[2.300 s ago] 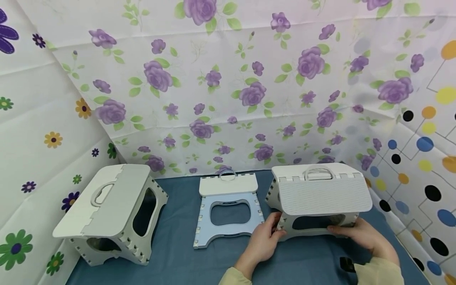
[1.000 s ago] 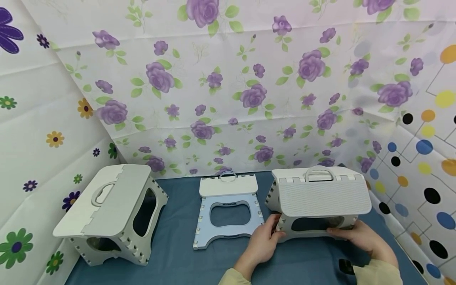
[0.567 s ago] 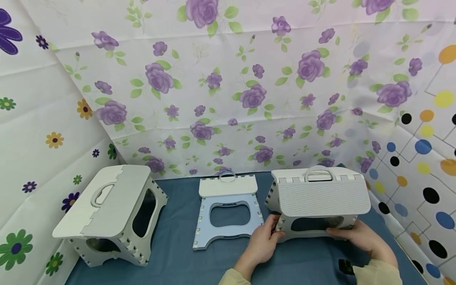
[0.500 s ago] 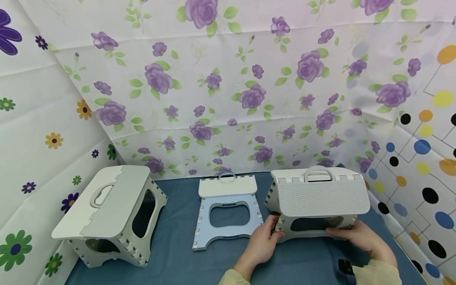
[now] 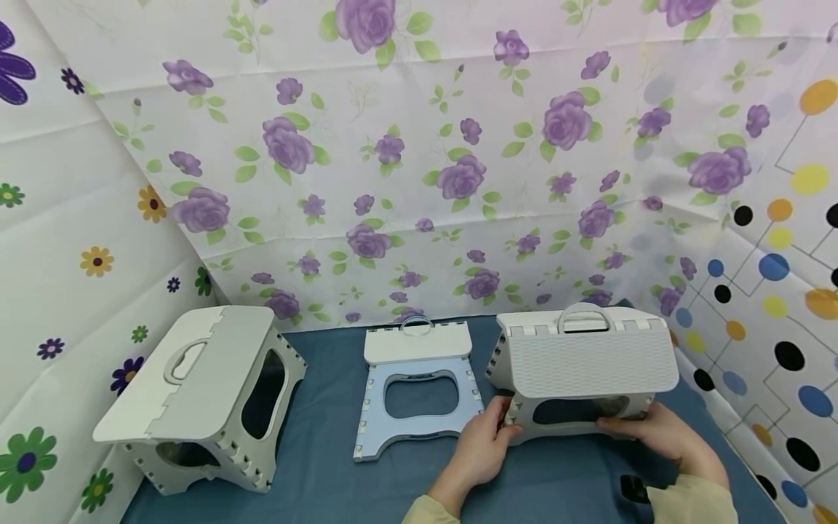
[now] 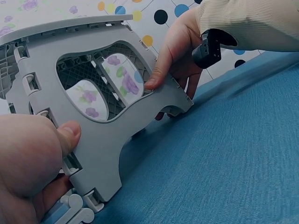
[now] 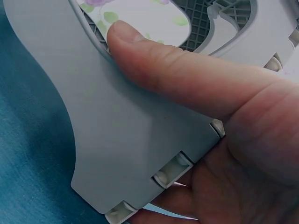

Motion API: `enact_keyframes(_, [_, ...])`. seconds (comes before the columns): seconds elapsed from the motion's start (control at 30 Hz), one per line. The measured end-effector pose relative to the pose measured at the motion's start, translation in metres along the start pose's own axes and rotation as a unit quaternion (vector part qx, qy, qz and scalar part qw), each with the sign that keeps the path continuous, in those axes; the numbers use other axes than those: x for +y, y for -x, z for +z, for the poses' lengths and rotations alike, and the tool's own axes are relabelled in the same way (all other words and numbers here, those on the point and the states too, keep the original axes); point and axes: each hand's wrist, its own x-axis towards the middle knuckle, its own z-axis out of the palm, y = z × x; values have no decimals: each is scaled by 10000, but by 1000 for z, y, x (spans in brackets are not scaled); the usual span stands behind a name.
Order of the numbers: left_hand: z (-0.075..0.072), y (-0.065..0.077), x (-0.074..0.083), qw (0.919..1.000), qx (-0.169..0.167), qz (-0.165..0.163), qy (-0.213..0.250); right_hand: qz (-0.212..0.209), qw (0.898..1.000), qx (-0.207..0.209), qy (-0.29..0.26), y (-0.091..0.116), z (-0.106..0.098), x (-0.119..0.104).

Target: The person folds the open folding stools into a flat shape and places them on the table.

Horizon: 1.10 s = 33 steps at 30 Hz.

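A grey-white folding step stool (image 5: 592, 364) stands unfolded at the right, its carrying handle (image 5: 585, 318) raised on top. My left hand (image 5: 478, 444) grips its left front leg. In the left wrist view, the left thumb (image 6: 70, 135) lies on the front panel and the fingers go round the side edge. My right hand (image 5: 668, 437) holds the right front leg. Its thumb (image 7: 154, 65) presses on the panel by the oval cut-out in the right wrist view, with the fingers curled behind, partly hidden.
A folded blue and white step stool (image 5: 419, 429) lies flat in the middle, close beside the left hand. Another unfolded white stool (image 5: 196, 386) stands at the left. Blue cloth (image 5: 340, 495) covers the table. Patterned sheets (image 5: 393, 182) enclose the back and both sides.
Since the oldest frame, the right stool's top has come down slightly and its handle stands more upright. Both hands keep their grip. The other two stools have not moved.
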Motion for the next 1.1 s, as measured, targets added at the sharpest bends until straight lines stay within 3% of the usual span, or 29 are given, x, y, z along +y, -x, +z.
enact_keyframes(0.37, [3,-2,-1,9999,-15,-117,43,120,9999,4,7,1,-2,0])
enact_keyframes(0.63, [0,-1,1,10000,55,-61,-11,-62,9999,-10,-100,-1,0,0])
enact_keyframes(1.1, [0,-1,1,10000,51,-49,-54,-13,9998,36,-177,-1,2,0])
